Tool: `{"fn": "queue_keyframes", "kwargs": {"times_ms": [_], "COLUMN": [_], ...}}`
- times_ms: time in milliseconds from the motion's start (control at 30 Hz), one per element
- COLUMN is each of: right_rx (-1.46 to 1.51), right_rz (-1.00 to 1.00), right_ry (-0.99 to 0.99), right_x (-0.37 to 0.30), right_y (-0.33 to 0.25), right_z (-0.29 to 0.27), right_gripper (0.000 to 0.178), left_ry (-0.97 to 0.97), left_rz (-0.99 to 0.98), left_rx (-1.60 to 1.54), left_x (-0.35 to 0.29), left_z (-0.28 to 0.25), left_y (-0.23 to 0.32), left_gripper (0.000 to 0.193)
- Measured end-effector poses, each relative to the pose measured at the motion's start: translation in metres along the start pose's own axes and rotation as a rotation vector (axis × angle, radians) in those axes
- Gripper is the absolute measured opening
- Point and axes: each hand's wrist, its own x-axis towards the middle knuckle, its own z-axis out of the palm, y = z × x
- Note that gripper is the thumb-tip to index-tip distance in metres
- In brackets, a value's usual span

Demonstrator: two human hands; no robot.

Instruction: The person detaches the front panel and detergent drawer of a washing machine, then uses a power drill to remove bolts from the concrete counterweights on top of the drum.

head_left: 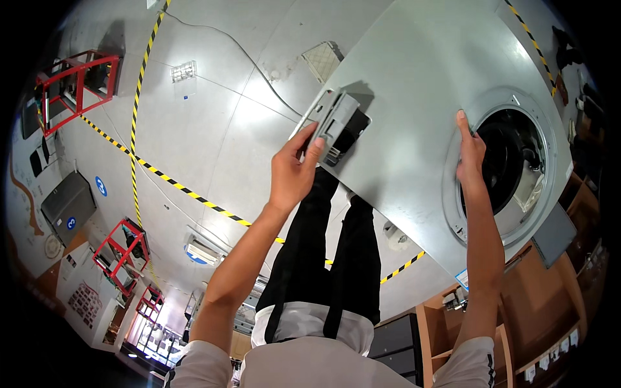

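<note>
Left hand point(294, 174): fingers point(315, 150) and thumb closed on the lower end of a grey plastic drawer housing point(333, 123), pinching it from both sides. The housing sits at a rectangular cutout near the left edge of the grey front panel point(401, 97); dark opening visible just to its right. It stands tilted off the sheet, so I judge it not yet flush.

Right hand point(471, 152): fingers straight, flat against the panel, fingertips up, heel of the hand on the raised ring around the round door opening point(504, 161). Not wrapped around anything, just bracing the sheet. Whether the thumb hooks into the opening, cannot tell.

Status, judged: panel is upright in front of the person, supported by both hands; housing is partly in or partly out of the cutout, direction not readable from one frame. Seating or freeing it is what's left.

Around it: pale floor point(213, 129) with yellow-black tape lines point(187, 191), red frame carts point(81, 81) on the left, wooden shelving point(517, 323) at lower right. Person's dark trousers below the panel.
</note>
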Motion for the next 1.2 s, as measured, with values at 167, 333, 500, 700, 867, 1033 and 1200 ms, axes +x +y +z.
{"fn": "queue_keyframes", "kwargs": {"times_ms": [167, 333, 500, 700, 867, 1033, 1200], "right_rx": [-0.012, -0.020, -0.011, 0.113, 0.104, 0.186, 0.288], "right_rz": [0.014, 0.034, 0.056, 0.082, 0.086, 0.103, 0.138], "right_ry": [0.018, -0.027, -0.055, -0.143, -0.157, -0.209, -0.307], "right_x": [0.007, 0.015, 0.025, 0.029, 0.019, 0.032, 0.040], "right_y": [0.002, 0.009, 0.018, 0.023, 0.012, 0.018, 0.026], "right_z": [-0.004, -0.009, -0.009, -0.009, -0.005, -0.009, -0.014], "right_gripper": [0.061, 0.055, 0.060, 0.062, 0.059, 0.053, 0.054], "left_ry": [-0.066, -0.026, 0.209, -0.032, -0.051, -0.039, 0.013], "left_rz": [0.124, 0.304, -0.020, -0.367, -0.391, -0.325, -0.345], "left_rx": [0.151, 0.267, 0.104, -0.590, -0.682, -0.665, -0.923], "left_x": [-0.013, -0.034, -0.043, -0.024, -0.015, -0.017, -0.027], "left_z": [0.004, 0.010, -0.012, -0.014, -0.008, -0.001, 0.007], "left_y": [0.001, 0.004, -0.032, -0.049, -0.068, -0.071, -0.075], "left_gripper": [0.046, 0.063, 0.069, 0.081, 0.078, 0.080, 0.080]}}
